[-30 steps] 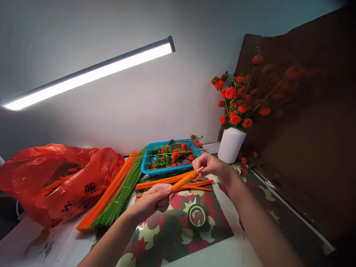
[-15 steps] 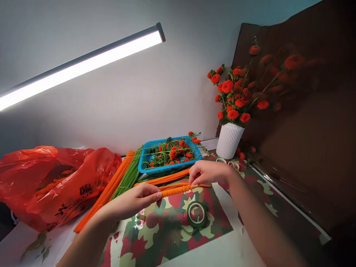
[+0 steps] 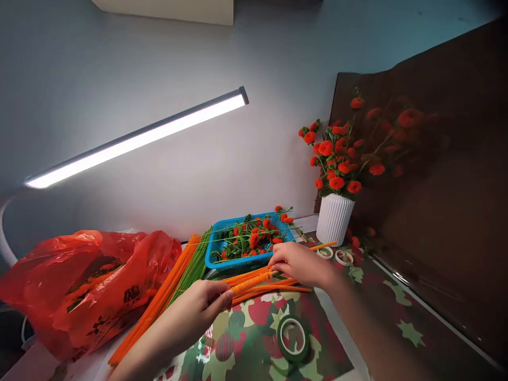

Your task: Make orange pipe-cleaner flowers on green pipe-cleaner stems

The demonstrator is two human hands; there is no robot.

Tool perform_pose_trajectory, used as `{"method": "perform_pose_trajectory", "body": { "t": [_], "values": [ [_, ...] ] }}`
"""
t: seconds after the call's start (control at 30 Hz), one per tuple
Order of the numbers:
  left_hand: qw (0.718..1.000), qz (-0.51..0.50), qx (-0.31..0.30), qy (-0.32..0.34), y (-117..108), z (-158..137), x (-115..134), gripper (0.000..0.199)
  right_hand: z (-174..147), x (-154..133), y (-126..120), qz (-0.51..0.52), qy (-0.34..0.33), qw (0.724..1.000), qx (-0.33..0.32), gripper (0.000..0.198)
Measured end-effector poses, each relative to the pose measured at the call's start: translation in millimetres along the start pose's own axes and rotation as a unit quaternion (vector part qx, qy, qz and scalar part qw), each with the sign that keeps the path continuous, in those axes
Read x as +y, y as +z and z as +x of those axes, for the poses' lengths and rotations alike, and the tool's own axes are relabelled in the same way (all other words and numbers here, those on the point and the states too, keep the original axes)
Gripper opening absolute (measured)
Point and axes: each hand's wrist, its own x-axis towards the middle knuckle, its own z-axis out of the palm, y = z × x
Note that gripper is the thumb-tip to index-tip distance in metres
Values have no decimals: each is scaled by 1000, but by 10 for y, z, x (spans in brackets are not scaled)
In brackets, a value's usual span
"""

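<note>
An orange pipe cleaner (image 3: 252,283) is wound in a tight coil around a thin stick, stretched between my two hands. My left hand (image 3: 208,301) is closed around the coil's left end, thumb on top. At the other end, my right hand (image 3: 297,263) pinches with bent fingers, and a pale bit of the stick shows beside the fingertips. A straight orange length (image 3: 323,246) sticks out beyond my right hand; whether it belongs to the coil I cannot tell. Loose orange pipe cleaners (image 3: 291,289) lie just below and behind the coil.
A green tape roll (image 3: 294,359) lies on the patterned mat. Behind stands a blue basket (image 3: 238,263) of orange flowers. Orange stems (image 3: 166,291), green stems (image 3: 194,264) and a red plastic bag (image 3: 130,264) are left. A white vase (image 3: 335,219) and tape rings (image 3: 344,257) are right.
The view has tilted up, so everything sits lower in the picture. Both hands keep hold of the coil. The straight orange length now shows beyond my right hand.
</note>
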Motion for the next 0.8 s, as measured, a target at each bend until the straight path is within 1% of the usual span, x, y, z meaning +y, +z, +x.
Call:
{"method": "perform_pose_trajectory", "body": {
  "t": [0.07, 0.1, 0.13, 0.2, 0.27, 0.3, 0.37, 0.4, 0.47, 0.5, 0.57, 0.6, 0.67, 0.7, 0.8],
  "values": [
    [998, 5, 60, -12, 55, 25, -16, 42, 26, -56, 42, -26, 12, 998, 59, 23],
    [996, -10, 93, -12, 86, 47, -23, 43, 42, -81, 73, -38, 17, 995, 95, 23],
    [993, -37, 114, 1, 118, 74, -25, 43, 59, -101, 109, -50, 11, 986, 158, 21],
    [981, -117, 152, 24, 182, 132, -10, 46, 93, -122, 192, -45, -16, 959, 281, 20],
    [961, -195, 191, 34, 253, 184, 22, 50, 118, -123, 275, -27, -45, 922, 383, 19],
    [949, -236, 206, 33, 294, 206, 39, 52, 126, -121, 313, -11, -57, 906, 419, 20],
    [923, -332, 194, 32, 388, 244, 63, 56, 136, -114, 374, 34, -80, 879, 469, 18],
    [906, -382, 183, 29, 438, 260, 68, 58, 138, -113, 397, 65, -85, 869, 483, 16],
    [870, -469, 150, 20, 535, 291, 67, 59, 145, -114, 430, 152, -70, 851, 497, 14],
    [855, -501, 133, 16, 576, 306, 63, 59, 150, -116, 439, 202, -50, 844, 494, 14],
    [837, -534, 120, 16, 637, 329, 53, 60, 165, -125, 442, 307, 11, 829, 468, 17],
    [832, -542, 120, 19, 657, 337, 49, 60, 173, -131, 435, 354, 45, 820, 446, 21],
    [832, -537, 133, 30, 676, 342, 42, 60, 188, -147, 405, 432, 101, 801, 402, 29],
    [838, -525, 145, 37, 677, 339, 39, 59, 194, -157, 383, 461, 119, 791, 385, 32],
    [865, -461, 193, 55, 661, 315, 35, 57, 200, -176, 304, 519, 147, 769, 344, 36]
  ]
}}
